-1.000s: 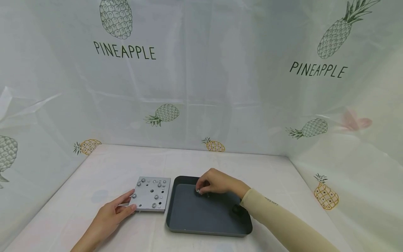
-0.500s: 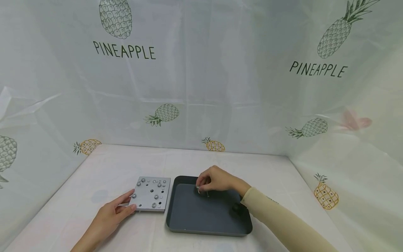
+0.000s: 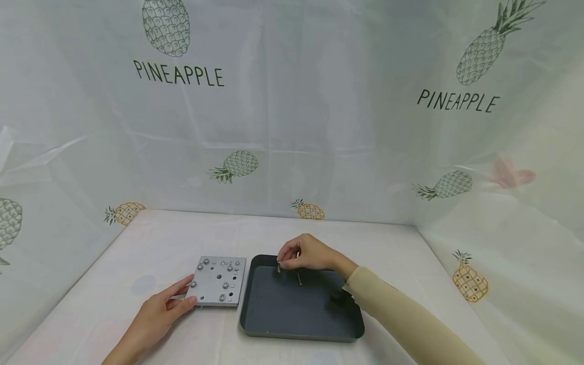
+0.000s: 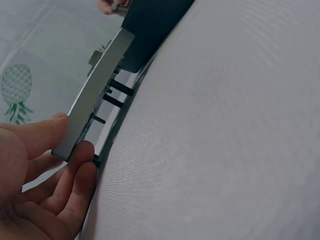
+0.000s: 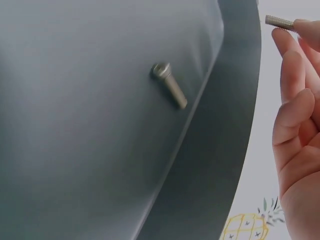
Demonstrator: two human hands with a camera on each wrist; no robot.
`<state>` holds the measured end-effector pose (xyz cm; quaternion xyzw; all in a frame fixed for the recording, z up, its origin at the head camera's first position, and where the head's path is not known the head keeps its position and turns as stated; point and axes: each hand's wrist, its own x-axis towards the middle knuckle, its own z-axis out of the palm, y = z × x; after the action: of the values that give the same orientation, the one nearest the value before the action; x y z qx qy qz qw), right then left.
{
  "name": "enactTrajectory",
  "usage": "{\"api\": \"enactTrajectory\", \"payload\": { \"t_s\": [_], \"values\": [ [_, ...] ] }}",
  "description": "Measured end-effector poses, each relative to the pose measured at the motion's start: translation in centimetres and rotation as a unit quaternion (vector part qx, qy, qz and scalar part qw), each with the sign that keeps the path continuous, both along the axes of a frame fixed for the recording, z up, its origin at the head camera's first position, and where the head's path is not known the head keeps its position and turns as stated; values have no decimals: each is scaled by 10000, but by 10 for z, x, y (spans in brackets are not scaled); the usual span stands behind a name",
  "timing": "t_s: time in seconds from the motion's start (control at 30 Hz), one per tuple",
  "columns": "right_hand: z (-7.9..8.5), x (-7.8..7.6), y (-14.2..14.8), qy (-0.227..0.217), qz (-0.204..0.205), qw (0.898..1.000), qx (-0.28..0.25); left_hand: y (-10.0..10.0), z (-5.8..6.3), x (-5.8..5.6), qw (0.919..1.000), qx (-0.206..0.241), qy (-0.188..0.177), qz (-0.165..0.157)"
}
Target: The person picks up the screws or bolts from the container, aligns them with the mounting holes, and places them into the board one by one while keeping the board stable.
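Observation:
My left hand (image 3: 157, 312) grips the near-left corner of a square grey metal plate (image 3: 207, 291), thumb on one face and fingers at the other. Several screws stand in the plate's holes, and some holes are bare. In the left wrist view, shafts stick out from the plate's underside (image 4: 92, 95). My right hand (image 3: 307, 253) pinches a small socket head screw (image 3: 279, 266) over the far-left part of a dark grey tray (image 3: 292, 309). Its threaded shaft shows past the fingertips in the right wrist view. Another socket head screw (image 5: 172, 90) lies in the tray.
The tray stands just right of the plate on a white cloth-covered table (image 3: 182, 238), its raised rim between them. A pineapple-printed white sheet (image 3: 292, 126) hangs behind and at both sides. Under the right wrist is a dark patch I cannot identify.
My right hand has lifted a little and moved left and away with the screw, baring more of the other screw in the tray. My left hand and the plate stay put.

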<state>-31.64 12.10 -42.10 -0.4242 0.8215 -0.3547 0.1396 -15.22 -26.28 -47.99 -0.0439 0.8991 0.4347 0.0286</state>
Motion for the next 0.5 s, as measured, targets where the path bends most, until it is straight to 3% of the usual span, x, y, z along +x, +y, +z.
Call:
{"api": "enactTrajectory", "payload": {
  "t_s": [0.5],
  "values": [
    [9, 4, -47, -386, -18, 9985, -389, 0, 1, 1, 9999, -81, 91, -24]
  ]
}}
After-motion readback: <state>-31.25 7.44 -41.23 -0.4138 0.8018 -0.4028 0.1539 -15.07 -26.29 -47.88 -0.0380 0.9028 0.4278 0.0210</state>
